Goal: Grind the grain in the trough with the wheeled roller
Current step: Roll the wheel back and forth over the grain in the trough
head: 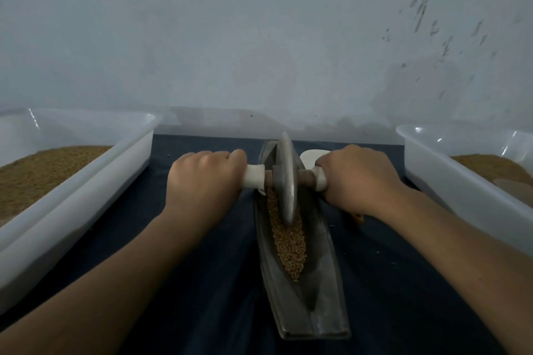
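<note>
A long grey metal trough (323, 282) lies on the dark cloth, running away from me. Brown grain (290, 245) fills its groove. The wheeled roller (284, 181), a grey metal disc on a wooden axle with white-wrapped handles, stands upright in the far half of the groove. My left hand (203, 179) grips the left handle and my right hand (354, 177) grips the right handle, both with fingers curled over the top. The far end of the trough is partly hidden behind the disc.
A white plastic tub (86, 181) holding brown grain stands at the left, and another white tub (467, 181) with grain stands at the right. A small white object (310, 156) lies behind my right hand. A pale wall (259, 37) rises close behind.
</note>
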A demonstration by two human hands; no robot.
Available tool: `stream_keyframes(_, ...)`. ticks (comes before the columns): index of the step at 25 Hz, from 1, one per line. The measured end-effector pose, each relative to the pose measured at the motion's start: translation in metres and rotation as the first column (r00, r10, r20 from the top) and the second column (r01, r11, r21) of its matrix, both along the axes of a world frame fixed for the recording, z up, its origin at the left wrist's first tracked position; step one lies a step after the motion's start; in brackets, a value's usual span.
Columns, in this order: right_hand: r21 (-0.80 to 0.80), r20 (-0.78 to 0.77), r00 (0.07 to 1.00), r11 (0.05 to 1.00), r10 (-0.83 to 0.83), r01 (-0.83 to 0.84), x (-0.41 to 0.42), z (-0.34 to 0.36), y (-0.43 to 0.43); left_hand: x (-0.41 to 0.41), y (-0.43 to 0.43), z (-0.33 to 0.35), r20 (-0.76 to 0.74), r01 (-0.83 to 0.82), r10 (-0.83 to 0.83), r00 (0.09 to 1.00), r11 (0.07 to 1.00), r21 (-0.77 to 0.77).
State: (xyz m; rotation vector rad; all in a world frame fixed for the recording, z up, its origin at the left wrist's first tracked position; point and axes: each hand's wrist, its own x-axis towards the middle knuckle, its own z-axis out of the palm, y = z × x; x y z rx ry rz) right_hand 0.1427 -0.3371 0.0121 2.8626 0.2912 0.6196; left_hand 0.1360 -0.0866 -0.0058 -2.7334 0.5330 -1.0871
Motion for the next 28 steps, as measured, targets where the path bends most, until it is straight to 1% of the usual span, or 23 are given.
stream_keyframes(3, -0.061, 0.161, 0.987, 0.998, 0.001, 0.009, -0.016, -0.009, 0.004, -0.005, 0.003, -0.003, -0.032, 0.072, -0.073, 0.997, 0.997, -0.016)
stream_keyframes(4, -0.054, 0.185, 0.983, 0.998, -0.007, 0.018, -0.021, -0.011, 0.004, -0.006, 0.004, -0.003, -0.026, 0.108, -0.109, 0.994, 0.994, -0.023)
stream_keyframes(6, 0.001, 0.163, 0.986, 1.000, -0.022, 0.022, -0.025, -0.020, -0.001, -0.014, 0.004, 0.001, -0.017, 0.148, -0.148, 0.989, 0.989, -0.016)
stream_keyframes(8, 0.057, 0.105, 0.993, 0.997, -0.054, 0.048, -0.027, -0.029, -0.006, -0.023, 0.003, 0.002, -0.018, 0.166, -0.167, 0.986, 0.986, -0.007)
stream_keyframes(10, 0.039, 0.119, 0.991, 0.998, -0.057, 0.053, -0.028, -0.031, -0.006, -0.029, 0.007, -0.002, -0.030, 0.186, -0.186, 0.982, 0.982, -0.017)
stream_keyframes(14, 0.036, 0.089, 0.995, 0.999, -0.039, 0.036, -0.027, -0.029, -0.006, -0.035, 0.012, 0.010, -0.022, 0.268, -0.269, 0.963, 0.962, -0.056)
stream_keyframes(16, 0.046, 0.075, 0.997, 0.999, -0.029, 0.026, -0.028, -0.026, -0.006, -0.034, 0.011, 0.020, -0.039, 0.278, -0.279, 0.960, 0.960, -0.027)
stream_keyframes(18, 0.029, 0.069, 0.998, 1.000, -0.007, 0.005, -0.033, -0.024, -0.004, -0.027, 0.011, 0.029, -0.117, 0.244, -0.244, 0.963, 0.970, -0.014)
stream_keyframes(20, -0.019, 0.069, 0.997, 0.999, 0.040, -0.038, -0.040, -0.021, -0.005, -0.018, 0.010, 0.034, -0.253, 0.168, -0.167, 0.953, 0.986, -0.019)
stream_keyframes(23, -0.073, 0.013, 0.986, 0.984, 0.164, -0.163, -0.043, -0.010, -0.015, -0.006, 0.003, 0.032, -0.372, 0.091, -0.061, 0.926, 0.994, 0.065)
stream_keyframes(25, -0.033, -0.075, 0.978, 0.980, 0.194, -0.197, -0.036, 0.000, -0.017, 0.003, 0.002, 0.025, -0.401, 0.030, 0.001, 0.916, 0.997, 0.070)
stream_keyframes(26, 0.011, -0.121, 0.975, 0.982, 0.189, -0.189, -0.029, 0.003, -0.015, 0.007, 0.002, 0.021, -0.393, -0.005, 0.029, 0.919, 0.998, 0.062)
stream_keyframes(28, 0.072, -0.153, 0.978, 0.988, 0.143, -0.133, -0.009, 0.009, -0.008, 0.016, 0.001, 0.015, -0.350, -0.060, 0.068, 0.934, 0.998, 0.034)
